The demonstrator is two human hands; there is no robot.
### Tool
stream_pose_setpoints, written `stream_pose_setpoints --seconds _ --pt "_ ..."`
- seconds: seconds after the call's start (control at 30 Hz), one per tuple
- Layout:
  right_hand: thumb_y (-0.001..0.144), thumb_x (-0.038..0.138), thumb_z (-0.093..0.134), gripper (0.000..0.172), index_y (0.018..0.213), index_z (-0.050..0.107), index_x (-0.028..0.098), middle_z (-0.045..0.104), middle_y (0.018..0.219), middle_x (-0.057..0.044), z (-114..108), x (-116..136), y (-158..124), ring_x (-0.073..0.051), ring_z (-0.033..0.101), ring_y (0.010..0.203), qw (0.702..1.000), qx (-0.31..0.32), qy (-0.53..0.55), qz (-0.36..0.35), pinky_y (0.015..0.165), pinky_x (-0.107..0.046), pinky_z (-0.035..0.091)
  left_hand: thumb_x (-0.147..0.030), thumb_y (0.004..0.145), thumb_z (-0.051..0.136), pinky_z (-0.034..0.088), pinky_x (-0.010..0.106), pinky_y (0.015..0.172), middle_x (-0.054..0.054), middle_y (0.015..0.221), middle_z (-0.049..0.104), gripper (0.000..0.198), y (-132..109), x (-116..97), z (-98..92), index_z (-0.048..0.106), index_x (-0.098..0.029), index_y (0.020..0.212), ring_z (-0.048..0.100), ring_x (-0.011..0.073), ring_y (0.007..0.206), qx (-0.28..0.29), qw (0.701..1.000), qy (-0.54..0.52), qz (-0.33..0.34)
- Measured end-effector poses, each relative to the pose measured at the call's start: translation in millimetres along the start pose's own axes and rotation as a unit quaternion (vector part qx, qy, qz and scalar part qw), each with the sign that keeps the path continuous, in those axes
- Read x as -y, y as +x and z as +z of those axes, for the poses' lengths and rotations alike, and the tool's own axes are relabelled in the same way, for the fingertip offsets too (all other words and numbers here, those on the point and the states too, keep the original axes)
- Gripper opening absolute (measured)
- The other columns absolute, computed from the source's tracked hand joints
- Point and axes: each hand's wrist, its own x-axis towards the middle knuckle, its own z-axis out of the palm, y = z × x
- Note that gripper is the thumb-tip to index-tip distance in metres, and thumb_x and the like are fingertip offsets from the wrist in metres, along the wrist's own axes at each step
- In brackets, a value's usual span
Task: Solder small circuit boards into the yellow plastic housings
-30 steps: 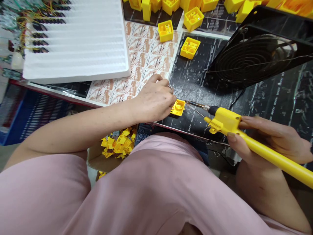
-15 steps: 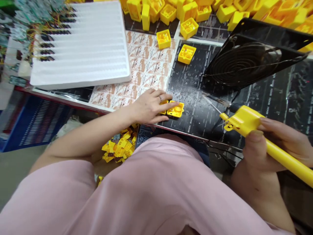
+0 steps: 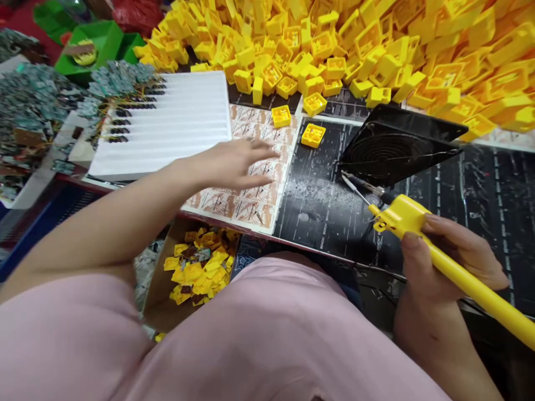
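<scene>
My left hand [image 3: 238, 162] is over the patterned sheet at the bench's middle, fingers spread and holding nothing. Just beyond its fingertips sit small open yellow housings: one on the sheet [image 3: 281, 116], another on the black mat [image 3: 313, 135]. My right hand [image 3: 455, 256] grips a yellow soldering iron [image 3: 412, 214], the type with a solder feed tube beside its tip. The metal tip points left and away, close to the lower corner of a black fan [image 3: 384, 153] that stands tilted on the mat.
A white ribbed foam tray [image 3: 179, 128] holds wired parts along its left side. Circuit boards [image 3: 33, 117] pile up at the left, near green bins [image 3: 96, 50]. Yellow housings [image 3: 334, 39] heap across the back. Below the bench edge, a cardboard box [image 3: 156, 303] contains small yellow pieces.
My left hand has lifted off the yellow parts at the front edge and moved left and away; those parts are gone from there. My right hand still holds the iron. The view has tilted up.
</scene>
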Motion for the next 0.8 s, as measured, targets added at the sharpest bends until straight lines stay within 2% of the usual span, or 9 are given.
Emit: stream_pose_setpoints --seconds 0.07,0.17,0.23,0.3,0.37,0.43,0.53,0.67,0.8 --pt "0.07 0.02 0.087 0.043 0.111 0.076 0.024 0.078 0.094 0.0 1 2 0 -0.014 0.071 0.075 0.999 -0.027 0.018 0.015 0.067 -0.024 0.056 -0.071 0.088 0.049 0.028 0.055 0.122 0.008 0.164 0.036 0.08 69 -2 7.5 0.038 -0.031 0.157 0.036 0.0372 0.149 0.013 1.0 -0.02 -0.014" --pt "0.07 0.019 0.088 0.046 0.114 0.075 0.026 0.077 0.097 0.001 -2 5 -1 -0.014 0.07 0.078 0.998 -0.052 0.021 0.03 0.07 -0.025 0.055 -0.07 0.09 0.045 0.009 0.064 0.125 0.007 0.172 0.014 0.083 154 0 16.3 0.026 -0.034 0.162 0.01 0.0418 0.158 -0.004 0.996 -0.053 -0.068" --pt "0.071 0.018 0.086 0.044 0.113 0.075 0.027 0.077 0.098 0.001 -5 4 -2 -0.015 0.07 0.079 0.997 -0.055 0.017 0.042 0.073 -0.028 0.055 -0.068 0.094 0.039 0.008 0.067 0.124 0.007 0.173 0.012 0.077 187 1 21.6 0.025 -0.034 0.162 0.007 0.0411 0.159 0.001 0.992 -0.072 -0.103" --pt "0.073 0.018 0.085 0.041 0.112 0.076 0.026 0.078 0.097 0.0 -9 2 -3 -0.016 0.07 0.077 0.997 -0.055 0.008 0.053 0.07 -0.03 0.055 -0.065 0.097 0.036 0.015 0.066 0.123 0.008 0.172 0.015 0.072 198 -3 28.3 0.027 -0.034 0.161 0.014 0.0395 0.158 0.003 0.99 -0.08 -0.118" --pt "0.071 0.02 0.086 0.04 0.11 0.077 0.026 0.078 0.094 -0.001 -10 -1 -2 -0.016 0.069 0.072 0.997 -0.058 -0.002 0.056 0.063 -0.03 0.053 -0.059 0.098 0.039 0.025 0.063 0.121 0.011 0.17 0.022 0.067 187 -12 37.4 0.033 -0.033 0.159 0.028 0.038 0.154 -0.021 0.99 -0.074 -0.117" --pt "0.068 0.021 0.088 0.042 0.109 0.077 0.027 0.078 0.092 -0.001 -10 -2 -1 -0.017 0.068 0.069 0.996 -0.06 -0.01 0.061 0.059 -0.031 0.052 -0.053 0.1 0.042 0.034 0.059 0.117 0.013 0.166 0.032 0.059 159 -26 48.6 0.042 -0.031 0.155 0.04 0.0369 0.147 -0.053 0.99 -0.068 -0.111" --pt "0.067 0.031 0.092 0.046 0.11 0.077 0.03 0.076 0.089 -0.002 -5 2 1 -0.02 0.069 0.07 0.997 -0.055 -0.004 0.057 0.062 -0.034 0.055 -0.051 0.102 0.04 0.04 0.057 0.112 0.016 0.16 0.04 0.053 97 -52 66.7 0.053 -0.029 0.148 0.048 0.0362 0.139 -0.074 0.99 -0.077 -0.094" --pt "0.07 0.049 0.088 0.063 0.127 0.069 0.031 0.073 0.099 -0.004 6 19 1 -0.022 0.071 0.083 0.997 -0.011 -0.041 0.059 0.069 -0.034 0.06 -0.051 0.101 0.042 0.039 0.057 0.114 0.017 0.156 0.046 0.051 14 -75 81.5 0.058 -0.024 0.142 0.046 0.0346 0.14 -0.105 0.986 -0.117 -0.064" --pt "0.097 0.04 0.063 0.046 0.14 0.055 0.026 0.073 0.087 0.0 19 28 3 -0.017 0.072 0.071 0.982 0.187 0.011 -0.016 0.064 -0.028 0.06 -0.031 0.1 0.039 0.036 0.055 0.119 0.018 0.159 0.042 0.05 -28 -60 75.3 0.049 -0.019 0.147 0.039 0.0305 0.148 -0.121 0.982 -0.141 -0.022"
